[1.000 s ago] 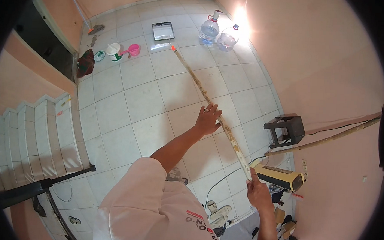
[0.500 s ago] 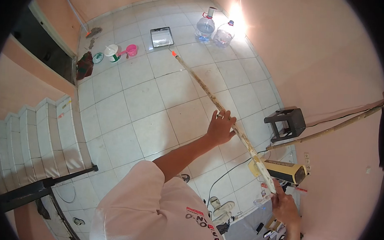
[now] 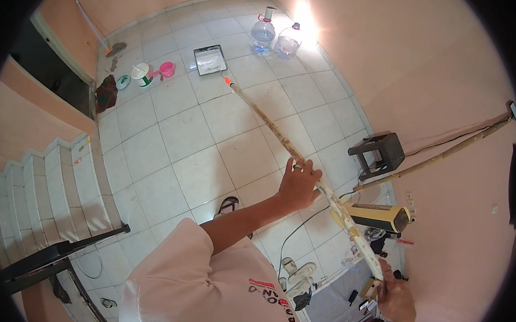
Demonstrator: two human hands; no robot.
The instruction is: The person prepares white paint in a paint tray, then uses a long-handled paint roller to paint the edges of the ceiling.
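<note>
Both hands on a long wooden pole, its far end at the paint tray.
Left hand [image 3: 298, 184]: fingers draped over the wooden pole [image 3: 271, 126] partway along, thumb on the opposite side. Right hand [image 3: 396, 298]: closed around the near, white-smeared end. Pole slants across the view above the tiled floor [image 3: 185, 181]; orange handle [image 3: 228, 80] at its far tip, thin wire running from it to the near corner of the black paint tray [image 3: 196, 62], which holds white material. Left of tray: pink dipper [image 3: 167, 69], then white bucket [image 3: 141, 74]. Beyond, to the right: two large clear bottles [image 3: 263, 37]. Dark stool [image 3: 388, 150] near the right wall.
</note>
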